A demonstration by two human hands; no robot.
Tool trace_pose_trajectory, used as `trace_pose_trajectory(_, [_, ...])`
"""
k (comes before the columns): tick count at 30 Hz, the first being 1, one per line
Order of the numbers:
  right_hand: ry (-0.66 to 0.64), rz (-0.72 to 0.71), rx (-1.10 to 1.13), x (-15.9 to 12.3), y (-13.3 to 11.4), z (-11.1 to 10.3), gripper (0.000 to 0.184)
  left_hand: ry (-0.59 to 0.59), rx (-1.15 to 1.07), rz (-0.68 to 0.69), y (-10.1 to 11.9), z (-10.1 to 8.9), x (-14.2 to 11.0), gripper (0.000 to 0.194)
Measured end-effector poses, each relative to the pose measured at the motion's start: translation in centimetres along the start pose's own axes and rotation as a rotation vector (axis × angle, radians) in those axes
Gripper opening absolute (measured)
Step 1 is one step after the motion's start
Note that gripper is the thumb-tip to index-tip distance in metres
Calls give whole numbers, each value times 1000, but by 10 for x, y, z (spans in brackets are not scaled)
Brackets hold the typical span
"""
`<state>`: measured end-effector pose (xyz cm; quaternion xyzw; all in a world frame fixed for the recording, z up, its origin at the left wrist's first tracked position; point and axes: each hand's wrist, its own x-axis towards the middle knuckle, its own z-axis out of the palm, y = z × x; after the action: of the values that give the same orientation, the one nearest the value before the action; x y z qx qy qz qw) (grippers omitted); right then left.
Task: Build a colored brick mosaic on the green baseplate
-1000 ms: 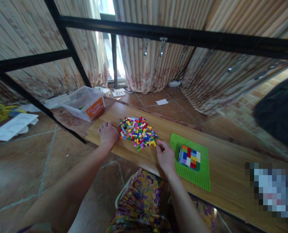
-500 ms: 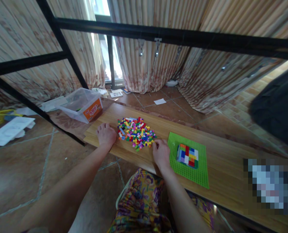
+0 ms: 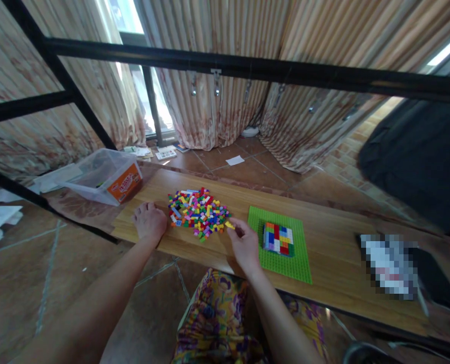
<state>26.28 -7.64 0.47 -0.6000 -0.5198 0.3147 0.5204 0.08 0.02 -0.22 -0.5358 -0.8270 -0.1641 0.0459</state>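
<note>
A loose pile of small coloured toy bricks [image 3: 200, 212] lies on the wooden bench top. Just past its right edge, my right hand [image 3: 245, 246] pinches a yellow brick [image 3: 230, 225] between thumb and fingertips. My left hand [image 3: 150, 223] rests on the wood left of the pile, fingers lying forward and apart, holding nothing. To the right of my right hand lies a green baseplate [image 3: 303, 255]. On it stands a low rectangular block of joined bricks [image 3: 278, 237] in red, blue, white, yellow, orange and green.
The narrow wooden bench top [image 3: 333, 247] runs from left to right. A clear plastic box [image 3: 92, 182] with an orange label stands beyond its left end. A blurred-out item [image 3: 389, 268] lies near the right end. Black metal bars [image 3: 164, 55] cross in front of the curtains.
My right hand has drawn a yellow brick slightly out of the pile's right edge, and it now shows in the fingertips. My left hand stays beside the pile. The whole view has shifted.
</note>
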Motion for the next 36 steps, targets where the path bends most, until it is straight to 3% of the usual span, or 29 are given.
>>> trace_pose_trajectory(7, [-82,-6,-39,-21,-14,-20,23,-9,23,-12,2,-3,0,42])
trace_pose_trajectory(17, [-18,124,-57,-39,7,-51,23,-1,29,2,0,-1,2,41])
trace_pose_trajectory(25, [-59,111,-104,-43,6,-41,21,-9,43,-6,1,0,2,40])
trace_pose_trajectory(36, [-107,61,-686,-14,-7,-11,17,38,59,13,-3,6,0,39])
